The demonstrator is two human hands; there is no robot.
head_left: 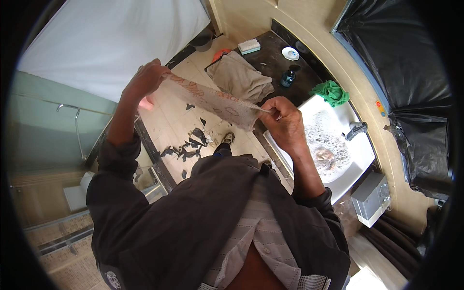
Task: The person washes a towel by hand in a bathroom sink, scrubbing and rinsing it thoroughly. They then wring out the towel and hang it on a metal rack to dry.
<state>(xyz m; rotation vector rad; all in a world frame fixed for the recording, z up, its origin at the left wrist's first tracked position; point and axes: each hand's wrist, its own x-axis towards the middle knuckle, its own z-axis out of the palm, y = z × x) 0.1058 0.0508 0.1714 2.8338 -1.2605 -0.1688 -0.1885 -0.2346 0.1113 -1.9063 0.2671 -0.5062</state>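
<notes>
A thin beige cloth [212,102] with a reddish-orange pattern is stretched between my two hands, above the floor. My left hand [149,79] is closed on its far left end. At the right end, my right hand [284,121] pinches a corner between thumb and fingers, close to the counter edge. To the right of that hand is a white sink [355,176] with foamy water. A pale brownish item [325,157] lies among the suds; its kind cannot be made out. A bunched green cloth [330,93] rests on the sink's far rim.
On the dark counter [270,50] are a folded beige towel [241,77], a scrubbing brush [249,46], a white round dish [290,53] and a dark pump bottle [288,78]. A faucet [356,129] stands at the sink's right. Black scraps [193,141] litter the tiled floor.
</notes>
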